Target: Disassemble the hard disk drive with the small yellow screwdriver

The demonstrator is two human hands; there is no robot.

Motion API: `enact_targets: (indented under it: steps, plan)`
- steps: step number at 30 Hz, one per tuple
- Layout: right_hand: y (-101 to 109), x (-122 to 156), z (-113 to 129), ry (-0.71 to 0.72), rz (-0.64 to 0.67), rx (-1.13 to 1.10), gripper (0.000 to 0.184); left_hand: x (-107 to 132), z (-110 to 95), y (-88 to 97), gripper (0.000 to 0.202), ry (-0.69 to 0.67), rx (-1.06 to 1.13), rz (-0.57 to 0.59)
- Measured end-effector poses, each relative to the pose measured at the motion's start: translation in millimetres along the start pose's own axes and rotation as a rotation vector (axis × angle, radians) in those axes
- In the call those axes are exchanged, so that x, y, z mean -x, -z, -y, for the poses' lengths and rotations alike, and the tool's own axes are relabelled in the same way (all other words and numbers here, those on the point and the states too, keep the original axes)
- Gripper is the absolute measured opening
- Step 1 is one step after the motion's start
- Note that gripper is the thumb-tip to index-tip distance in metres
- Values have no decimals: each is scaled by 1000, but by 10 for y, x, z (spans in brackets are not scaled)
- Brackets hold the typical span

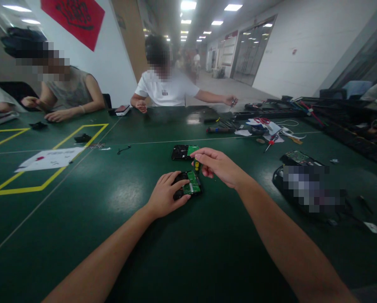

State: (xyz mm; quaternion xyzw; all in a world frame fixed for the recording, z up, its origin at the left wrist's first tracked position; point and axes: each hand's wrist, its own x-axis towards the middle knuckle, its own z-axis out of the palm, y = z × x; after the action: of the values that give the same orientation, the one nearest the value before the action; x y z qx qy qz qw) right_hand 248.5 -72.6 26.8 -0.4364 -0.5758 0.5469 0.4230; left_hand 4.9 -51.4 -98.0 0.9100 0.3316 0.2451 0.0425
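- Black drive with green circuit board (193, 184): on the table (201, 256), near middle.
- Left hand (166, 192): laid over that drive's left part, fingers apart.
- Right hand (221, 166): pinching a yellow-and-black screwdriver (197, 165) upright above the drive's far right part; tip contact cannot be told.
- Second drive (181, 152): just beyond.
- Printed sheet (57, 158): far left.
- Red screwdriver (272, 143): far right, among wires.

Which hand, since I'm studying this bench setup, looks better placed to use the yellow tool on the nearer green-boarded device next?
The right hand, I'd judge: it grips the yellow tool close to the nearer device. The left hand lies across the device's left side, apparently steadying it.
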Motion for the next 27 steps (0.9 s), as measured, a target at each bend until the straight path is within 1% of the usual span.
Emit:
enact_targets:
  steps: [3,5,8,10,12,14,17,20,25,27]
  plan:
    - [27,-11,-16,21,-14,76,27,0,-6,5,52,3,-6,4]
    - [38,-19,-30,27,-57,100,28,0,-11,12,52,3,-6,8]
    - [31,-28,-49,28,-145,82,31,1,-18,22,52,3,-2,11]
    - [11,-28,-49,13,-157,44,27,1,-21,25,52,7,-1,10]
    - [-11,-21,-35,1,-123,17,19,0,-24,26,52,11,0,9]
    - [-25,-11,-14,-10,-62,8,14,-1,-26,24,51,14,0,4]
    - [-22,2,7,-34,30,3,21,-3,-23,20,52,11,-4,3]
    - [-6,1,-1,-54,91,-66,27,-3,-15,13,52,8,-11,7]
    - [4,-13,-40,-79,116,-273,27,2,-6,4,51,10,-12,9]
    - [4,-12,-37,-83,123,-322,31,3,-8,6,51,10,-7,5]
